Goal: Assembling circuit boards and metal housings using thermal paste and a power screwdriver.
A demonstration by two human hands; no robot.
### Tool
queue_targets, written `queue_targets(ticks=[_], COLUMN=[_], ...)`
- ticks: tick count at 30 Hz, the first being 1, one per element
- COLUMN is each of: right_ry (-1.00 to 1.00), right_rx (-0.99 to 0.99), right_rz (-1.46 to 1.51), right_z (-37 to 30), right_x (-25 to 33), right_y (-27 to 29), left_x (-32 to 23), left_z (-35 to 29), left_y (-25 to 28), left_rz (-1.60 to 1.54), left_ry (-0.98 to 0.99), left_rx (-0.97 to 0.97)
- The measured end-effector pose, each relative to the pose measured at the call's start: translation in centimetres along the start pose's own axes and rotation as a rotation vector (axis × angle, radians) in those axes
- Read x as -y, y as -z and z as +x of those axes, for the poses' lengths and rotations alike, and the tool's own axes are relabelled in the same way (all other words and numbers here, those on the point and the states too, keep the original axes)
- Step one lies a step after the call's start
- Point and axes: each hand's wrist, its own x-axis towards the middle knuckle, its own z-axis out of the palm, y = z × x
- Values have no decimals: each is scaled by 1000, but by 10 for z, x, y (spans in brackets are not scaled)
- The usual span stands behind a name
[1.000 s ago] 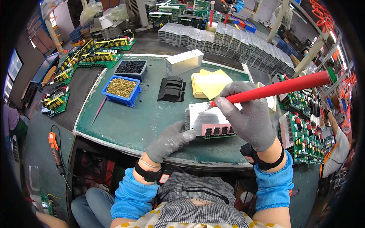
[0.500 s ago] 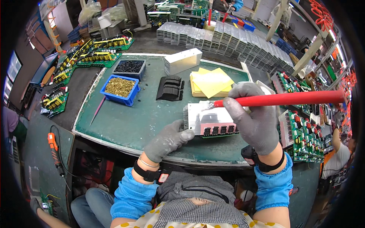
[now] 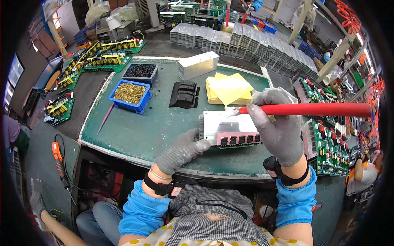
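Note:
A finned metal heat sink with a green circuit board [image 3: 230,130] lies on the green mat in front of me. My left hand [image 3: 182,150], in a grey glove, presses against its left end. My right hand [image 3: 278,127], also gloved, grips a red-handled brush [image 3: 312,109] that points right, level; its bristle end rests over the top of the heat sink. A stack of yellow sheets [image 3: 229,87] lies just behind the part.
On the mat [image 3: 139,131] stand a blue bin of brass parts [image 3: 129,94], a dark tray of black parts [image 3: 140,71], black ribbed pieces [image 3: 184,94] and a metal block [image 3: 198,64]. Circuit boards [image 3: 328,143] sit right; an orange driver [image 3: 58,158] hangs left.
The red brush handle has swung down from a raised tilt to level, and my right hand has shifted slightly right over the heat sink. My left hand has stayed at the left end.

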Motion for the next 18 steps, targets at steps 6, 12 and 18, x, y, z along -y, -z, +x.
queue_targets(ticks=[6,12,18], right_ry=[86,83,100], right_rx=[-57,-17,-46], right_rz=[20,-7,33], right_z=[-1,-3,-7], right_x=[-2,-5,-11], right_y=[-8,0,-9], left_x=[11,3,11], left_z=[6,1,4], left_y=[-1,-2,-1], left_rz=[-15,-84,-63], left_ry=[-88,-62,-54], left_rx=[-63,-7,-46])
